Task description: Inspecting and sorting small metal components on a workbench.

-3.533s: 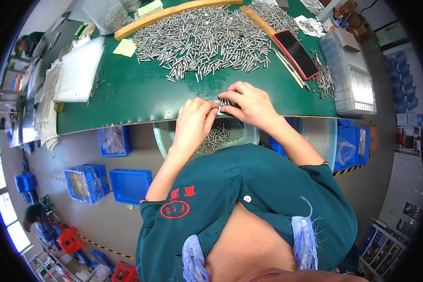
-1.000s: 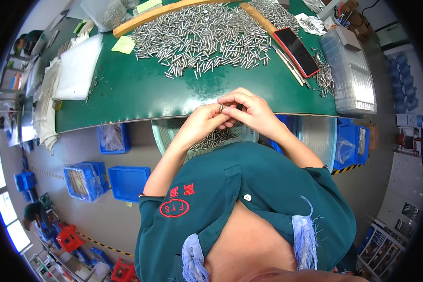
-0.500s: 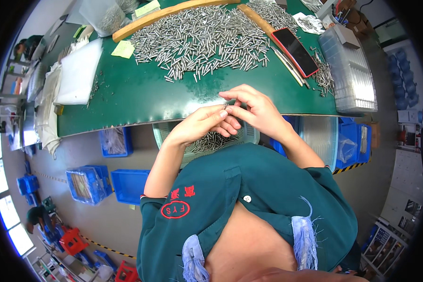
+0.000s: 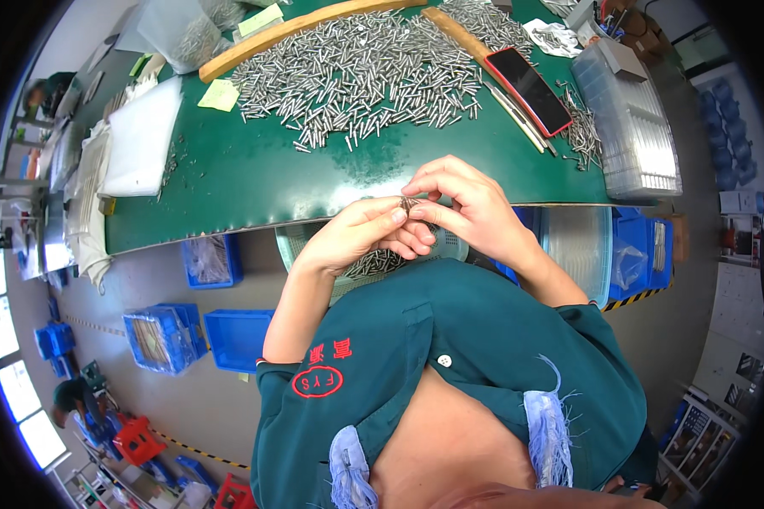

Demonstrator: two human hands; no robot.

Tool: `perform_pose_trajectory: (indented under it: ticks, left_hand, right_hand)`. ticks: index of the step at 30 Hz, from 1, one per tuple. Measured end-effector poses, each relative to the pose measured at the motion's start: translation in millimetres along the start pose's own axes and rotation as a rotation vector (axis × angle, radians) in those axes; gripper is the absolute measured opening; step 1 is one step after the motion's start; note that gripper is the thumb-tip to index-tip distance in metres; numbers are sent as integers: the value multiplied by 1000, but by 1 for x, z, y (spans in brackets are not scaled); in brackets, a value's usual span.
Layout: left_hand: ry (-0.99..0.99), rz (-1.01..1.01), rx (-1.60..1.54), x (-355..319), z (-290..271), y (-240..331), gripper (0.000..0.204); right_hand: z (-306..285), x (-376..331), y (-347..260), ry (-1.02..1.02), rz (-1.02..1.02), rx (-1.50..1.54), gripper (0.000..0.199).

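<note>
The left hand and the right hand meet just over the near edge of the table, fingertips pressed together around a small bundle of metal pins. Both hands are pinching it: the left with thumb and forefinger from the side, the right curled over it from above. The pins look thin, short, stiff and smooth, so they are probably light and slippery and inclined to slide past one another; a firm pinch across the middle of the bundle seems the safest hold, since a grip near one end would likely let them fan out.

Directly under the hands sits a round pale bowl with more pins lying in it. Further out, the table has a dark green matt top, and on it spreads a broad heap of loose pins, shiny and grey, bounded at the far side by a wooden strip. To the right lie a phone with a red rim and a clear ribbed plastic tray. Blue plastic crates stand on the floor below.
</note>
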State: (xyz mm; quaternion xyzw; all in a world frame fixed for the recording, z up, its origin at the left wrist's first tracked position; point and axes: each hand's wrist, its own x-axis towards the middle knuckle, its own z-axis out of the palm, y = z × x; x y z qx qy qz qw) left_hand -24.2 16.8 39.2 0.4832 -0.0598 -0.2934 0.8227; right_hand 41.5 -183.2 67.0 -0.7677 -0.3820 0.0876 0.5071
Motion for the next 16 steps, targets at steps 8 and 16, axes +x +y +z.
perform_pose_trajectory:
  ticks: [8,16]
  left_hand:
    - [38,-18,12,0,3,2,40]
    - [35,-28,35,0,1,1,39]
  right_hand:
    - [0,-2,4,26,-26,1,14]
    - [-2,-1,1,-18,28,44,17]
